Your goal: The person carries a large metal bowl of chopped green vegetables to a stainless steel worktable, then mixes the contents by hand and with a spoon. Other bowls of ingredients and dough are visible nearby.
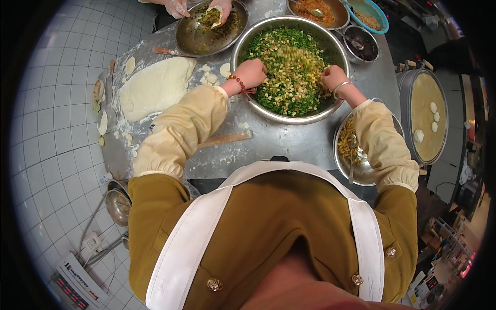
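Observation:
Before me stands a large stainless steel bowl (pixel 293 119) filled with a chopped green and yellow filling (pixel 288 77). The filling is blurred around its upper middle. My left hand (pixel 251 73), with a beaded bracelet at the wrist, reaches over the bowl's left rim with curled fingers near the filling. Opposite it, my right hand (pixel 334 79), wearing a silver bangle, is inside the right rim, also with bent fingers. The fingertips of both hands are partly hidden, so whether they hold filling is unclear.
A dough slab (pixel 157 87) and rolling pin (pixel 226 138) lie left on the floured steel table (pixel 267 144). Another person's gloved hand (pixel 221 9) holds a filled wrapper over a pan (pixel 193 44). A perforated bowl (pixel 366 170) and round griddle (pixel 424 116) with dough balls are right.

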Motion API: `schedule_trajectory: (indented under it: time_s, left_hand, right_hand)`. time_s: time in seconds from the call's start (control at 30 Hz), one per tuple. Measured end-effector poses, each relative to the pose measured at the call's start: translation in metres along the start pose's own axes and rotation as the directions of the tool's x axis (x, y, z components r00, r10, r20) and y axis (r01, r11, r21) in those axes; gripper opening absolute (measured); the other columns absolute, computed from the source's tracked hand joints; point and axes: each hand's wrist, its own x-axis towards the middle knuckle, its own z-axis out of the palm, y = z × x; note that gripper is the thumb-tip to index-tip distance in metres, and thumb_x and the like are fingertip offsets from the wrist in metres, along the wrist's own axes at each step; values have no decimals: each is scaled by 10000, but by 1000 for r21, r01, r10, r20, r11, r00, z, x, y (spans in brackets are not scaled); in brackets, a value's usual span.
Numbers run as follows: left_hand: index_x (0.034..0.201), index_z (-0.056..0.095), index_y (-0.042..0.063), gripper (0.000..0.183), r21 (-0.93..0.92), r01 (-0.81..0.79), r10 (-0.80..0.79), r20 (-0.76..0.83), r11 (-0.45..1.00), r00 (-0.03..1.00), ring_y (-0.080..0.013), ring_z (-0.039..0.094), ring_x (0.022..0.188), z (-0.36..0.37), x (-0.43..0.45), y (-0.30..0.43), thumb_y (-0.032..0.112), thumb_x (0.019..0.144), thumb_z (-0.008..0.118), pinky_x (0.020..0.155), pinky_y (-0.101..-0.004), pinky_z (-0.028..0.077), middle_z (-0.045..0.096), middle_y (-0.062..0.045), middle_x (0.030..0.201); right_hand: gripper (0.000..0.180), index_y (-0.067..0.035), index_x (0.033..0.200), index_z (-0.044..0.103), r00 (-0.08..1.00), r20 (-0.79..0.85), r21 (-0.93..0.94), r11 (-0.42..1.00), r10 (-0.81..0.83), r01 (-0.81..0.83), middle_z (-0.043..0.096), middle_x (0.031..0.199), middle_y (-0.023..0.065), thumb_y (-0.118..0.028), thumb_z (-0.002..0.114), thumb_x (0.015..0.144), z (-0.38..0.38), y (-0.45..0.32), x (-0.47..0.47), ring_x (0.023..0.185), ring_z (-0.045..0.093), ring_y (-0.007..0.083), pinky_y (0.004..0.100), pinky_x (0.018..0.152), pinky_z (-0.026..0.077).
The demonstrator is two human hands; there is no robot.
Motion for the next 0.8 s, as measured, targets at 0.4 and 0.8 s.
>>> schedule_trajectory:
  time_s: [0.4, 0.8]
  left_hand:
    - [847, 648, -24, 220, 319, 104, -135, 77, 942, 988, -348, 628, 791, 3, 26, -5, 108, 718, 527, 708, -412, 502, 635, -222, 842]
    - [920, 672, 46, 248, 322, 29, 6, -108, 946, 994, -310, 627, 789, -46, 6, 2, 95, 746, 502, 727, -393, 496, 639, -190, 836]
  right_hand:
    - [163, 25, 803, 631, 999, -1, -397, 917, -41, 37, 633, 837, 203, -79, 537, 720, 5, 1, -13, 796, 617, 346, 417, 682, 481]
    - [156, -11, 813, 621, 965, -182, -302, 945, -190, 129, 622, 824, 212, -108, 506, 774, -36, -21, -15, 821, 601, 365, 419, 727, 477]
